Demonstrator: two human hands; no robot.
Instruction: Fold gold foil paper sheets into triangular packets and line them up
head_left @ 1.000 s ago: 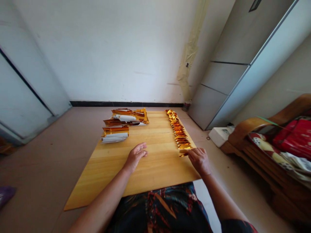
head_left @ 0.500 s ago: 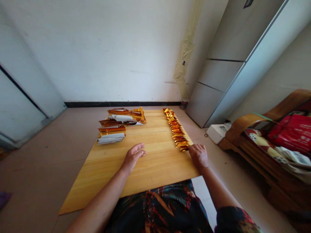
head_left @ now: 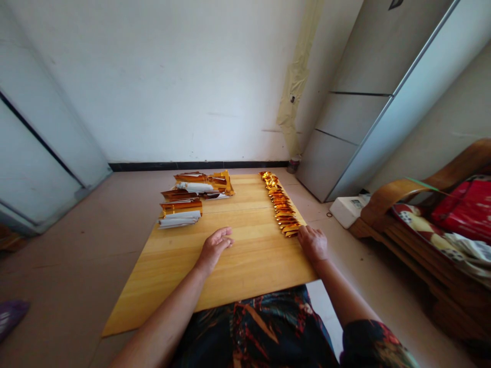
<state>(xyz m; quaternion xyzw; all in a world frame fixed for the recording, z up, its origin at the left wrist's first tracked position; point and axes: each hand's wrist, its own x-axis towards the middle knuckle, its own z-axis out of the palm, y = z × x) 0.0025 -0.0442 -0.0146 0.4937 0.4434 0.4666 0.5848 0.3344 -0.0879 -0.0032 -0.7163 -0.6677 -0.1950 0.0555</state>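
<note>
A long row of folded gold foil papers (head_left: 283, 209) runs along the right side of the wooden board (head_left: 172, 276). At its near end, my right hand (head_left: 313, 243) has its fingers closed on the edge of the last folded gold foil paper (head_left: 291, 232). My left hand (head_left: 215, 249) hovers over the middle of the board, fingers loosely curved and apart, holding nothing. Stacks of flat gold foil sheets (head_left: 180, 207) with white backs lie at the board's far left, beyond my left hand. My right fingertips are partly hidden.
A wall with a black baseboard (head_left: 153, 166) stands behind the board. To the right are a grey refrigerator (head_left: 345, 117), a white box (head_left: 347, 210) and a wooden bench (head_left: 399, 240) carrying a red bag (head_left: 466, 207). A purple item (head_left: 11, 317) lies on the floor at left.
The nearest folded gold foil paper has moved in against the row, lining up with the others. The left hand keeps its pose. The whole view has shifted slightly.
</note>
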